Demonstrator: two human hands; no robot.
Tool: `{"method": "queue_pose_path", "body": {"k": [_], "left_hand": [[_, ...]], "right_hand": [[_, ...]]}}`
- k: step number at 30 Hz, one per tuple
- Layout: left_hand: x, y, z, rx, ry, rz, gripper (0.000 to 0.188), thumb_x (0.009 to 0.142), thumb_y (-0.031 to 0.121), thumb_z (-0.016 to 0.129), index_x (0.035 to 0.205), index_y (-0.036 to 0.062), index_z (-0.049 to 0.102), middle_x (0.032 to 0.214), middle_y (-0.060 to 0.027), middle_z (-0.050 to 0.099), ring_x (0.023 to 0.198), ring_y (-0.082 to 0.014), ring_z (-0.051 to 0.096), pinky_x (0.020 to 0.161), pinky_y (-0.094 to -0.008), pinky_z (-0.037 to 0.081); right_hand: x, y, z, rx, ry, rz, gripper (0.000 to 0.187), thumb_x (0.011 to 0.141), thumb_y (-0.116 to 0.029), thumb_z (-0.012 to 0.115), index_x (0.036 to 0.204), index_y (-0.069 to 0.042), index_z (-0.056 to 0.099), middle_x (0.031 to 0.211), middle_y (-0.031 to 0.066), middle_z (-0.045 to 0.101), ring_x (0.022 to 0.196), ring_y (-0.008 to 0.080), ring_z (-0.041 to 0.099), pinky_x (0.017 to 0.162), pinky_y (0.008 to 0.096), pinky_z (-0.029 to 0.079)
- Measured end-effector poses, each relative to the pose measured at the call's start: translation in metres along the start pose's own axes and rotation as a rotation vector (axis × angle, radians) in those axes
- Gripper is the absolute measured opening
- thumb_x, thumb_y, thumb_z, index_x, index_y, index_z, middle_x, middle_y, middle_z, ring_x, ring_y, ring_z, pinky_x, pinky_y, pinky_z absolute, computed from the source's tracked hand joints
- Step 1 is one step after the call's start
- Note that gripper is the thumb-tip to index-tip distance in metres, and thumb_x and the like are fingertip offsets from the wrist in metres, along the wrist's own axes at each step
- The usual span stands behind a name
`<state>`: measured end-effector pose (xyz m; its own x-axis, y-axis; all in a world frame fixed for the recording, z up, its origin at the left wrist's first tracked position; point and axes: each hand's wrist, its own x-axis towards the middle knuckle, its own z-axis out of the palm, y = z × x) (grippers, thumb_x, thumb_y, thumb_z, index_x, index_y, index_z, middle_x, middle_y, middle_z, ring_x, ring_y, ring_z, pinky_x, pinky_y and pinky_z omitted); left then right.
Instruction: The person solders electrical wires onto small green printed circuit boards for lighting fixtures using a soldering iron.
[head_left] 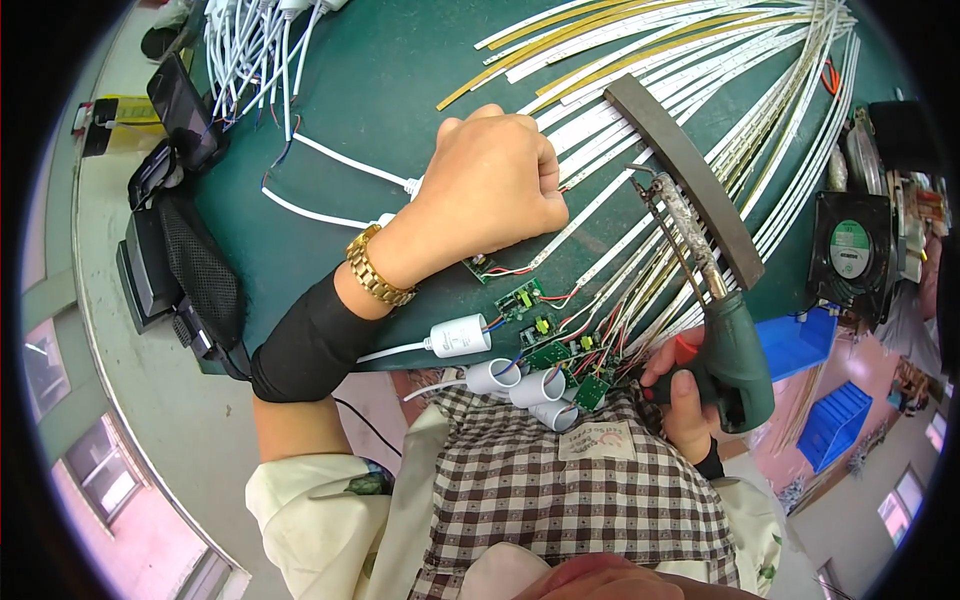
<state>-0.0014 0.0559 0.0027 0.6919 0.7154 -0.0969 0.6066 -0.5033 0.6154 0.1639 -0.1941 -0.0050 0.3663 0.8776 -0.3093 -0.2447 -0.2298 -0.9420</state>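
Illumination on my green table point(370, 80) is bright and diffuse; shadows are soft. Beyond its near left corner, window panes point(118, 487) glare white. Straight lines there bend through fisheye distortion. Black vignetting, fringed violet, surrounds my view; my left hand point(490, 180) appears sharp.

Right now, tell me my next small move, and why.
I'd ease the tip of the soldering gun slightly left, probably toward the light strips beside your left hand, keeping clear of the skin. Your right hand grips the gun, its tip shows just left of the dark bar lying across the strips, and your left hand is curled; what it holds, if anything, is hidden.
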Motion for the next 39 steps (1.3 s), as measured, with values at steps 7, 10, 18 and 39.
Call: {"method": "queue_pose_path", "body": {"k": [7,10,18,39], "left_hand": [[0.000,0.001,-0.001,0.001,-0.004,-0.008,0.009,0.065,0.015,0.069,0.064,0.0060,0.069,0.076,-0.0095,0.066,0.085,-0.0292,0.058,0.077,-0.0420,0.041],[0.000,0.000,0.000,0.011,-0.002,-0.005,0.009,0.064,0.015,0.069,0.064,0.0059,0.069,0.076,-0.0096,0.066,0.085,-0.0295,0.059,0.077,-0.0422,0.041],[-0.005,-0.004,0.001,0.044,0.069,0.073,0.009,0.066,0.012,0.068,0.064,0.0050,0.064,0.069,-0.0061,0.060,0.075,-0.0248,0.056,0.074,-0.0366,0.044],[-0.088,0.035,0.034,0.185,0.197,0.109,0.035,0.077,0.003,0.066,0.111,0.0028,0.058,0.091,-0.0131,0.055,0.078,-0.0332,0.058,0.069,-0.0429,0.047]], "right_hand": [[0.013,0.010,-0.006,0.070,0.031,-0.126,0.052,0.086,-0.034,0.067,0.121,-0.003,0.043,0.078,0.0095,0.056,0.060,0.0163,0.056,0.058,0.0301,0.049],[0.020,0.011,-0.009,0.180,0.027,-0.120,0.049,0.087,-0.032,0.065,0.119,-0.002,0.043,0.074,0.0098,0.056,0.056,0.0158,0.056,0.055,0.0293,0.049],[0.024,0.018,-0.009,0.238,-0.006,-0.168,0.044,0.089,-0.028,0.060,0.118,0.000,0.042,0.074,0.0111,0.056,0.055,0.0160,0.057,0.053,0.0288,0.050],[0.022,0.028,-0.009,0.300,-0.060,-0.218,0.039,0.091,-0.023,0.057,0.120,-0.001,0.044,0.078,0.0120,0.057,0.058,0.0167,0.058,0.057,0.0301,0.050]]}}
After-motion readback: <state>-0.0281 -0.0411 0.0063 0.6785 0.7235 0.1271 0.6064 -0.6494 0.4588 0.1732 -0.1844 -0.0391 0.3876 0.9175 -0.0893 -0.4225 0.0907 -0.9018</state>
